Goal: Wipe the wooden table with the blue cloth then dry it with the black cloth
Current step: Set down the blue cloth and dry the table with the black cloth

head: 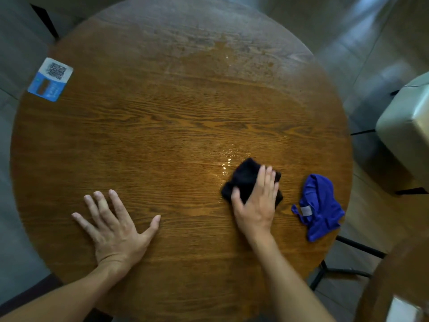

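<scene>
The round wooden table (162,126) fills the view. My right hand (257,201) presses flat on the crumpled black cloth (243,176) at the near right of the table, fingers over it. Small wet droplets glint just left of and beyond the black cloth. The blue cloth (319,205) lies bunched near the table's right edge, apart from my right hand. My left hand (113,224) rests palm down on the bare wood at the near left, fingers spread, holding nothing. A damp patch (218,59) shows at the far side.
A blue and white sticker with a QR code (50,79) sits at the table's left edge. A pale padded seat (406,126) stands to the right beyond the table. Black metal chair legs (343,259) show under the right edge.
</scene>
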